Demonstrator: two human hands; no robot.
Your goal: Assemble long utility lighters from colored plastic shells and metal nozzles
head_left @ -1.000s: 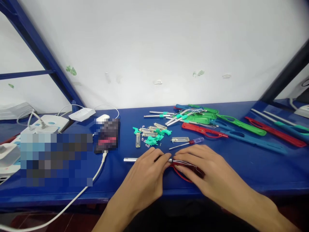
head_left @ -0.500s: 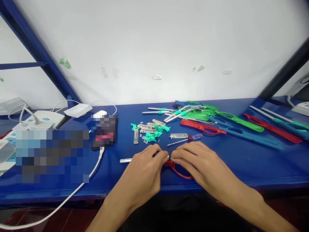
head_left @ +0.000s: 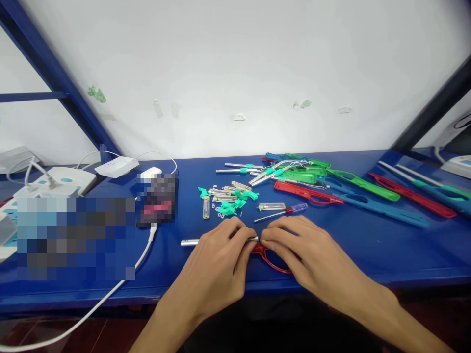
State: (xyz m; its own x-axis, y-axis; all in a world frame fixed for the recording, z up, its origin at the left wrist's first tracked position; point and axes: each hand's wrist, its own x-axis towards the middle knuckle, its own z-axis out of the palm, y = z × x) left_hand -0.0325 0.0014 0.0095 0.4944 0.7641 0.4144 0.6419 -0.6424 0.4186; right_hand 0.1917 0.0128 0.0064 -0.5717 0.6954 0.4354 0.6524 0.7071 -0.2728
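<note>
My left hand (head_left: 217, 262) pinches a thin silver metal tube (head_left: 189, 242) that lies flat on the blue table (head_left: 386, 245), its free end sticking out to the left. My right hand (head_left: 298, 247) pinches the red plastic handle shell (head_left: 274, 262) at the spot where the tube meets it. Fingertips of both hands nearly touch over that joint. Most of the red shell is hidden under my right hand.
Behind my hands lie a small purple-handled screwdriver (head_left: 290, 211), teal clips and metal parts (head_left: 230, 198), and red, green and blue long handle shells (head_left: 331, 184). A blurred phone (head_left: 158, 201) with a white cable (head_left: 110, 294) lies left, beside white devices (head_left: 62, 179).
My right hand has slid left along the red shell to meet my left hand at the tube joint. The view has shifted slightly.
</note>
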